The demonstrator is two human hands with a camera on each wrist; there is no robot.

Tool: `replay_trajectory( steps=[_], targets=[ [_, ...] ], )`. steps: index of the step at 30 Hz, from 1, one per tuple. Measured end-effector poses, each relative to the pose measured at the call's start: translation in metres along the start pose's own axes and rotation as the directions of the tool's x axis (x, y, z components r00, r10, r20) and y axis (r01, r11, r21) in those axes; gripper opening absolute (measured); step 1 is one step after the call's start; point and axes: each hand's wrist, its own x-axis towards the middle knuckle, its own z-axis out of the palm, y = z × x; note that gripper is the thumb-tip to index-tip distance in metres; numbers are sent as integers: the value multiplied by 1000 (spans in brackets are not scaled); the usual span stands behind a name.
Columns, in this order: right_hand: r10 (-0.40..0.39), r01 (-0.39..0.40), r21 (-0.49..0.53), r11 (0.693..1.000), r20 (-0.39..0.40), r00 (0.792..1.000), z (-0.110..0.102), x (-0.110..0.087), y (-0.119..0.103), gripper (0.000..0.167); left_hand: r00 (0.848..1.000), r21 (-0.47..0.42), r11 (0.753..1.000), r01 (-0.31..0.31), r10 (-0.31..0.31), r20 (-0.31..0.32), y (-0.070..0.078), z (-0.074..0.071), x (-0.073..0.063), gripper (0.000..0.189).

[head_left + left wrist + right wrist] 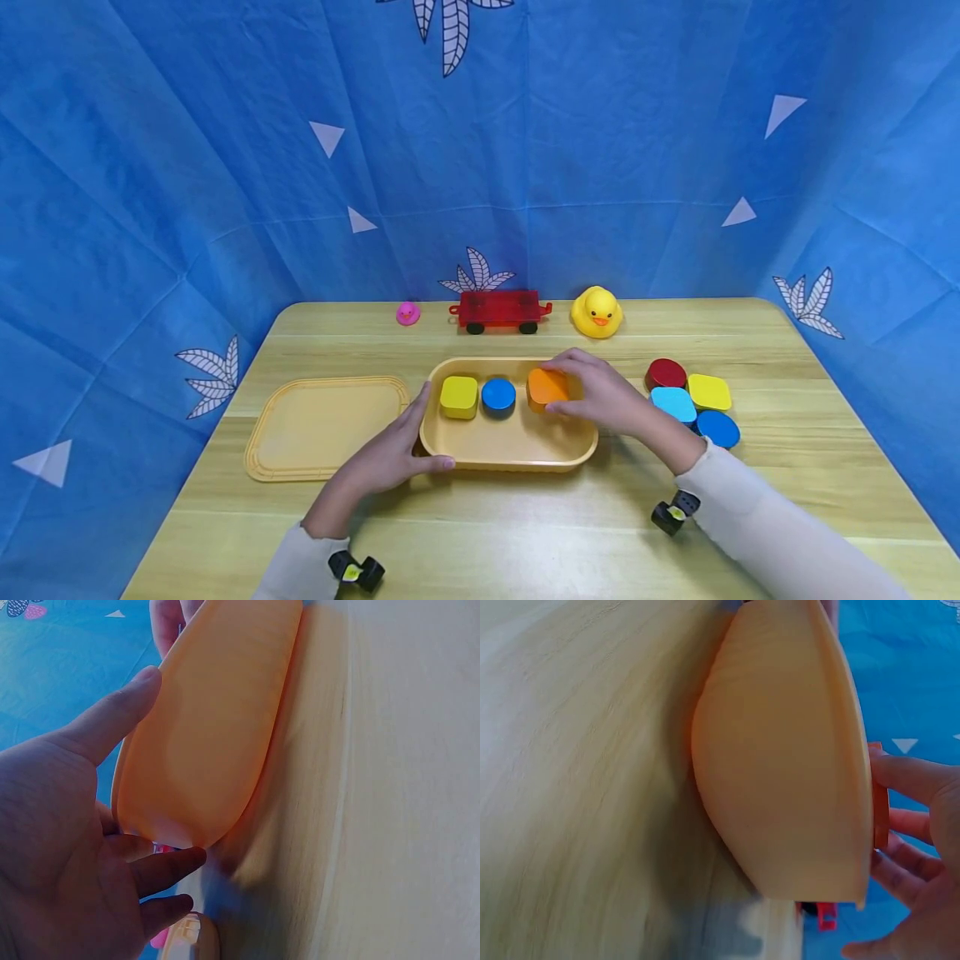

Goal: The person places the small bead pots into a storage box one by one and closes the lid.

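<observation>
A pale-orange plastic tub stands on the table. My left hand holds its left end, thumb at the near rim and fingers along the end; in the left wrist view the hand spans the tub's end. Inside, a yellow rounded block and a blue round block sit side by side. Toward the tub's right end my right hand pinches an orange block between thumb and fingers. In the right wrist view the orange block shows above the rim; its underside is hidden.
A flat pale-orange lid lies left of the tub. Red, yellow, light-blue and dark-blue blocks cluster at the right. Along the back stand a pink duck, a red wagon and a yellow duck, before a blue cloth.
</observation>
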Motion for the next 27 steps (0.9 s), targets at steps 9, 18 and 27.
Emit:
replay_trajectory(
  steps=[9,18,27],
  targets=[
    [-14,14,-53,998,1,1000,18,11,2,60,1000,-1,1000,-11,11,-1,-2,1,1,123],
    [62,-60,-133,989,11,998,28,10,2,62,1000,-10,1000,-14,14,-4,-3,1,1,122],
    [101,-96,-163,982,25,995,30,9,2,62,1000,-9,1000,-10,10,-2,-4,1,1,122]
  ],
)
